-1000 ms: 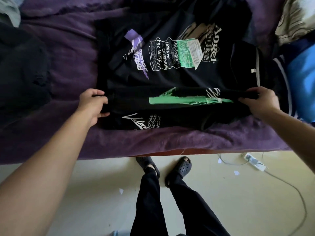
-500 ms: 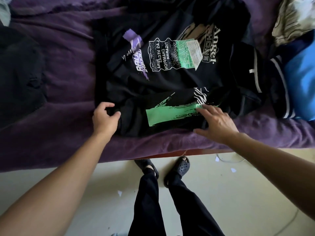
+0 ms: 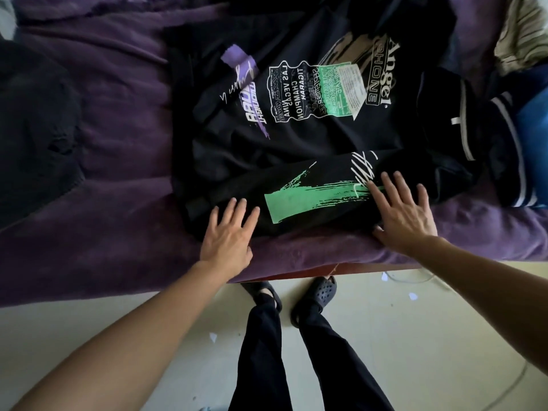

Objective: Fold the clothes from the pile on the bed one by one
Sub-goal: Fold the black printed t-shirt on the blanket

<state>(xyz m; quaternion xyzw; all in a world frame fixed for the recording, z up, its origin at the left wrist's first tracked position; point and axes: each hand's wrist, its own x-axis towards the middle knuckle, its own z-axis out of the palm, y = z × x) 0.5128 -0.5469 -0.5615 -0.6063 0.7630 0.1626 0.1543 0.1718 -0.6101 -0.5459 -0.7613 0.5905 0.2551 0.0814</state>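
Item: black printed T-shirt (image 3: 296, 137), spread flat on the purple blanket (image 3: 118, 173) at the near edge of the bed, print side up. Its near portion is turned up over the body as a folded band (image 3: 320, 185) bearing a green brush-stroke print, probably so the garment can be shortened into a neat rectangle. Left hand (image 3: 228, 235): fingers straight and slightly spread, palm down on the left end of the band, gripping nothing. Right hand (image 3: 403, 215): fully flat, fingers fanned wide over the right end of the green print, also holding nothing. Both appear to be pressing the fold down and smoothing it so the crease keeps. Adjoining items: the pile to the right, including a blue white-striped garment (image 3: 530, 137) and a dark garment (image 3: 444, 120) touching the shirt's right edge; another dark piece (image 3: 35, 129) lying well apart on the left.
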